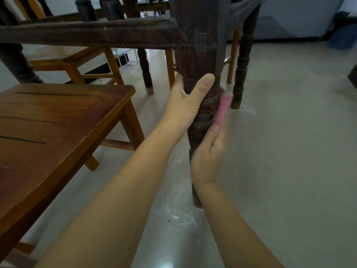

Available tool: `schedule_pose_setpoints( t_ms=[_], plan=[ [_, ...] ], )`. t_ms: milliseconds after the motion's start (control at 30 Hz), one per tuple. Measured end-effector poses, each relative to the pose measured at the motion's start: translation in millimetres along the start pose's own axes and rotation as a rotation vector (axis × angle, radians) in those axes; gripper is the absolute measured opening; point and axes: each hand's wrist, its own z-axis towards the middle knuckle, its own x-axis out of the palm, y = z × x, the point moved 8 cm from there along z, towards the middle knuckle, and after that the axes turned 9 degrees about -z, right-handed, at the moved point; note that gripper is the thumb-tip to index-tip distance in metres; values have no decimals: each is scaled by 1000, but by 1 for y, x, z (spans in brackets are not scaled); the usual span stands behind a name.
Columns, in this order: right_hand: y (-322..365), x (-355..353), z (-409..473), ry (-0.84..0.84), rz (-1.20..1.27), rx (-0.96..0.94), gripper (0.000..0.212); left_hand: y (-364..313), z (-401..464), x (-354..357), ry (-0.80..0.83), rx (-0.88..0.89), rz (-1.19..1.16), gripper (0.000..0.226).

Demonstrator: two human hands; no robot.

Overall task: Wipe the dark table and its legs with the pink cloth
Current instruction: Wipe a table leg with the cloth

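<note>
Pink cloth (222, 110): at frame centre, blurred, lying against the right flank of the near turned leg (201, 117) of the dark table (92, 33). Right hand (207, 155): thumb runs up to the cloth's lower end; whether the fingers pinch it or press it flat cannot be told, they sit behind the leg. Left hand (188, 102): thumb up the front of the leg, fingers curled round its far side, gripping it just above the cloth.

Risks (judgement): cloth bunched into a narrow strip, so the turned grooves may be skipped; a loose hold could let it slip to the floor (280, 151); leg foot, low in frame, could be missed.

Hidden: tabletop out of frame, only rail and legs show; both hands' fingertips; far leg (241, 60) partly behind the cloth. Wooden chair (58, 122) at left, another behind it
</note>
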Motion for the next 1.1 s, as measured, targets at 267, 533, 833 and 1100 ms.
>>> schedule_pose_setpoints(
  t_ms=[267,533,833,1100],
  plan=[
    [-77,-22,-19,50,-16,385,38,5,3,-2,-18,-32,-5,56],
    [57,-1,27,-17,1,-134,31,-2,-3,1,-6,-7,4,66],
    [-87,-29,-27,64,-127,199,36,1,-2,-1,-26,-50,1,59],
    [-64,-58,8,277,-355,404,32,-5,-6,-1,-34,-179,-13,53]
  ],
)
